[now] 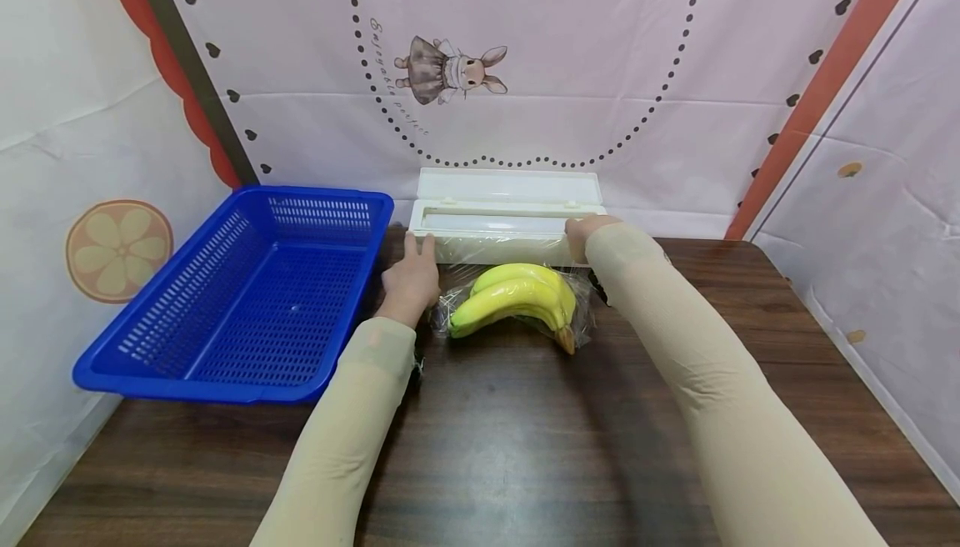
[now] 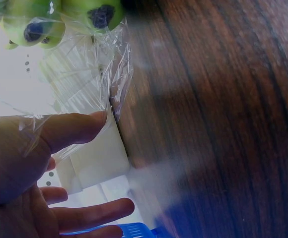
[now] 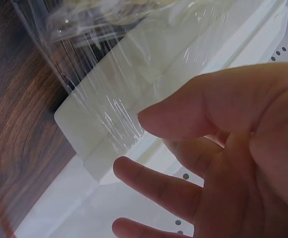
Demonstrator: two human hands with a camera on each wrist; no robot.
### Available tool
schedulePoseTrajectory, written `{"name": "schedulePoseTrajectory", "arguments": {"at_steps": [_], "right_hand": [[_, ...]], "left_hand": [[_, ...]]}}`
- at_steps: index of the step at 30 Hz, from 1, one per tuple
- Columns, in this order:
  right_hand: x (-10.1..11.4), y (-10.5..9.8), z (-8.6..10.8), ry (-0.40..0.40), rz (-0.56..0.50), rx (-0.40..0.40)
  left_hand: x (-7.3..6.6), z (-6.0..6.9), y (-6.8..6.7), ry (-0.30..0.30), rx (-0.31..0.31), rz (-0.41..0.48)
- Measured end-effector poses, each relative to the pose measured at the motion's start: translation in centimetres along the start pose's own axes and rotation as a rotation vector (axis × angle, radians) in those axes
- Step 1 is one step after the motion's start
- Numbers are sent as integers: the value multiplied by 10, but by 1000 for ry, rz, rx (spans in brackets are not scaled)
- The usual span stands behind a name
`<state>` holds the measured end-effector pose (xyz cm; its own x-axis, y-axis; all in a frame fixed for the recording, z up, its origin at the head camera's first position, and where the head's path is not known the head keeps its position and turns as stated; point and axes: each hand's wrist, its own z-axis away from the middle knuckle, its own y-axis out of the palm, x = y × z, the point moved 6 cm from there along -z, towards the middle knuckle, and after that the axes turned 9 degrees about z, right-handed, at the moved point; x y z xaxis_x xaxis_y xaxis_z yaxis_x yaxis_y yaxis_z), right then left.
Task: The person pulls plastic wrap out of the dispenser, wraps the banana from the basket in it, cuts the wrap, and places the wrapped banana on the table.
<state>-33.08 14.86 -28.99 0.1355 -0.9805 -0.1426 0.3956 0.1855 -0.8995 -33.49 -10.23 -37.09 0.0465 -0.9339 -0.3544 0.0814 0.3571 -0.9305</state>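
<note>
A bunch of bananas (image 1: 517, 301) lies on clear plastic film (image 1: 588, 284) on the table. Behind it stands a white cling film dispenser box (image 1: 510, 248), its lid (image 1: 510, 186) raised. My left hand (image 1: 412, 278) is at the box's front left corner. In the left wrist view its thumb touches the film (image 2: 97, 64), with the other fingers spread. My right hand (image 1: 588, 234) is at the box's right end. The right wrist view shows its thumb extended over the film-covered edge, the index finger bent and other fingers loose; whether film lies between thumb and index is unclear.
A blue plastic basket (image 1: 352, 313) stands at the left on the dark wooden table (image 1: 495, 464). Printed cloth (image 1: 600, 47) hangs behind the table and along both sides. The dispenser box stands close to the back cloth.
</note>
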Motion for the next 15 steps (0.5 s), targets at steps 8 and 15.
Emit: {"name": "schedulePoseTrajectory", "arguments": {"at_steps": [8, 15], "right_hand": [[-3, 2, 1, 11, -15, 15], [-7, 4, 5, 53, -58, 37]], "left_hand": [[0, 1, 0, 2, 3, -2], [1, 1, -1, 0, -5, 2]]}}
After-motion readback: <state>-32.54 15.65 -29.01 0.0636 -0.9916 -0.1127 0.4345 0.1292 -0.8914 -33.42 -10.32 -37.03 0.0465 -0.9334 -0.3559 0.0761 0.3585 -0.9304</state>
